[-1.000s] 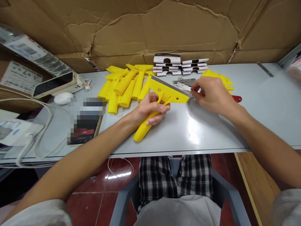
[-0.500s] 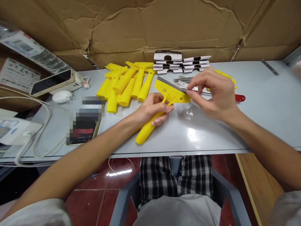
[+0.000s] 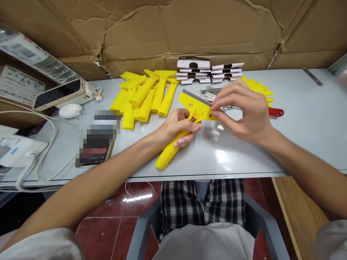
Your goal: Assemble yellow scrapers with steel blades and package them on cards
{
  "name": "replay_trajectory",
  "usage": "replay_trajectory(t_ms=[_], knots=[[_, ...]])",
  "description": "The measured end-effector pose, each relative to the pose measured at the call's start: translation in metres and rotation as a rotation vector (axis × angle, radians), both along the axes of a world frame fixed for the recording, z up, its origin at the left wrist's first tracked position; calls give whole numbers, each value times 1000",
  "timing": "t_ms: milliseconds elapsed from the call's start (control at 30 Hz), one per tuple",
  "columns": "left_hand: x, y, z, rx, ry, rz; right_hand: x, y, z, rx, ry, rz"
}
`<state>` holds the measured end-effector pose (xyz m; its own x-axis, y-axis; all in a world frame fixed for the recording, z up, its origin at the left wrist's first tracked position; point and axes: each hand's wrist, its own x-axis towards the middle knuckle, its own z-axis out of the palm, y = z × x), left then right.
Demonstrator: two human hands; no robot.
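Observation:
My left hand (image 3: 180, 128) is wrapped round the handle of a yellow scraper (image 3: 168, 154), just below its wide head. The head points up and to the right, with a grey metal blade (image 3: 195, 96) along its far edge. My right hand (image 3: 248, 112) has thumb and index fingertip pinched at the right end of that head, close to a screw hole. Whatever lies between those fingertips is too small or hidden to make out. Beyond the scraper are loose metal blades (image 3: 210, 95) and small screws (image 3: 229, 108), partly covered by my right hand.
Several yellow scraper handles (image 3: 148, 95) are heaped at the back left. Folded white-and-black card sleeves (image 3: 193, 65) are stacked behind. Yellow flat pieces (image 3: 257, 86) and a red-handled tool (image 3: 275, 112) lie right. A phone (image 3: 99, 144) and cables (image 3: 55, 137) occupy the left side.
My right fingertips have shifted slightly left and down along the scraper head, near the screw hole. My left hand keeps its hold on the handle.

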<state>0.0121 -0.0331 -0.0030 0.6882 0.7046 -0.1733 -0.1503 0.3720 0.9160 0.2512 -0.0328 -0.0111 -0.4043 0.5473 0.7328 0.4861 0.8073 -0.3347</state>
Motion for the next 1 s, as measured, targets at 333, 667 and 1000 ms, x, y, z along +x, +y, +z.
replay_trajectory(t_ms=[333,667,1000], knots=[[0,1,-2,-8,-33,24,1,-1,1,47,-10,77],[2,1,0,-27,-24,35,4,-2,3,62,-141,-20],[1,1,1,-1,-6,3,5,-4,7,195,-226,-100]])
